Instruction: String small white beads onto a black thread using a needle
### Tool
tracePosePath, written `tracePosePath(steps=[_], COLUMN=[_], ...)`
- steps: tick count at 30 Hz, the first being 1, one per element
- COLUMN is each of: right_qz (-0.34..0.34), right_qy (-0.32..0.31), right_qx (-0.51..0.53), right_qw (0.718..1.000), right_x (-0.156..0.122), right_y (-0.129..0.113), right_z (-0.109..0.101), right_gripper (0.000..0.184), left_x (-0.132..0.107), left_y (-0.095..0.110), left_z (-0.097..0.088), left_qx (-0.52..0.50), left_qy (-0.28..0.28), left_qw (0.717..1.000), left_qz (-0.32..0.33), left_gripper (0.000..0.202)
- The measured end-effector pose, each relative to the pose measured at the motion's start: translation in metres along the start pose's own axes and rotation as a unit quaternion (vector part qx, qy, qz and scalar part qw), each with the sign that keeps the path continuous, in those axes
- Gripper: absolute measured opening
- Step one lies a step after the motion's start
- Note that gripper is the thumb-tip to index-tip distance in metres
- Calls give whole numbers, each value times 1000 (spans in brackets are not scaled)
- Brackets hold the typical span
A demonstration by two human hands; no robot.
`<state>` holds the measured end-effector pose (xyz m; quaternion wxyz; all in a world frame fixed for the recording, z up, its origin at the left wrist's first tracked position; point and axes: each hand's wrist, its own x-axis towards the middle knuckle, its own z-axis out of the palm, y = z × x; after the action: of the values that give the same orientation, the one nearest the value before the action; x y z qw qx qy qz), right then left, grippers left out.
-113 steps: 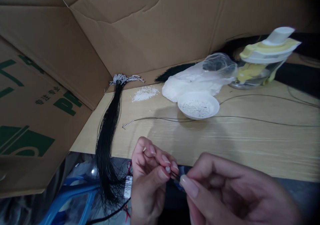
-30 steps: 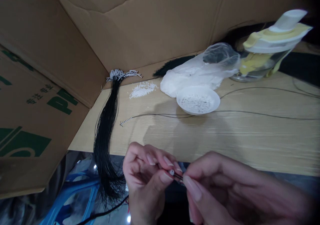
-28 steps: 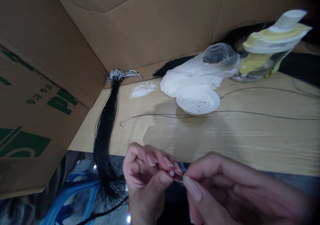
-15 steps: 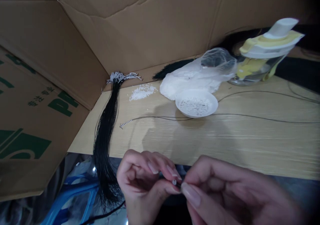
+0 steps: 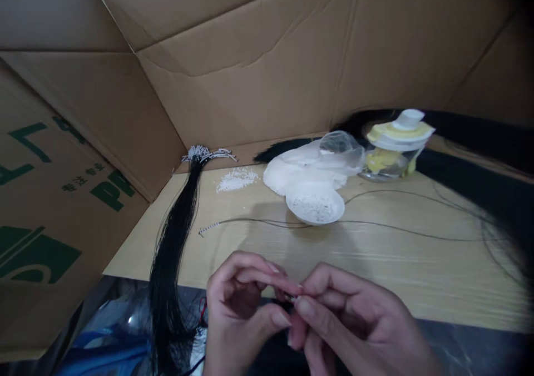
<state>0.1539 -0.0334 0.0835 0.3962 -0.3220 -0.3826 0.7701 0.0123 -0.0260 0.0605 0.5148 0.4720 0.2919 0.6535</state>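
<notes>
In front of the table edge, my left hand [image 5: 246, 292] is curled, its fingertips meeting those of my right hand [image 5: 350, 315]. My right thumb and forefinger pinch a tiny dark piece [image 5: 288, 296], mostly hidden between the fingers. The left thumb stands slightly apart from its fingers. Beyond the hands, a pair of dark strands [image 5: 258, 220] lies on the table, with small white beads [image 5: 209, 229] at its left end. Behind them a white bowl [image 5: 316, 212] holds small white beads, and loose white beads [image 5: 237, 179] are heaped on the tabletop.
A bundle of long black strands [image 5: 175, 237] with beaded ends hangs over the table's front edge [image 5: 129, 253]. A white plastic bag [image 5: 292, 167], a clear jar with a yellow-white lid [image 5: 394, 142] and more black strands [image 5: 463, 176] stand or lie behind. Cardboard walls [image 5: 250, 87] enclose the back and left.
The view has tilted, so table things appear lower. My left thumb has moved away from its fingers, and the small grey tip it pinched is now mostly hidden at the right fingertips.
</notes>
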Motion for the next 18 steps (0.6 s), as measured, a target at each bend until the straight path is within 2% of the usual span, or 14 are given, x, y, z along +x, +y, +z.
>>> tracePosePath(steps=[4, 9, 13, 18], right_qz=[-18, -62, -86, -97], right_qy=[25, 29, 38, 42], right_qx=[-14, 8, 45, 59], right_qw=[999, 998, 995, 993], right_x=[4, 13, 15, 9], right_y=[6, 10, 11, 13], right_z=[2, 8, 11, 13], right_gripper=[32, 40, 37, 34], left_x=[-2, -11, -14, -13], left_y=[2, -4, -4, -1], left_z=[10, 25, 23, 17], left_qx=[132, 190, 208, 162], left_qy=[106, 231, 206, 167], left_qw=[983, 946, 946, 970], left_qz=[75, 130, 137, 74], left_gripper=[22, 24, 24, 26])
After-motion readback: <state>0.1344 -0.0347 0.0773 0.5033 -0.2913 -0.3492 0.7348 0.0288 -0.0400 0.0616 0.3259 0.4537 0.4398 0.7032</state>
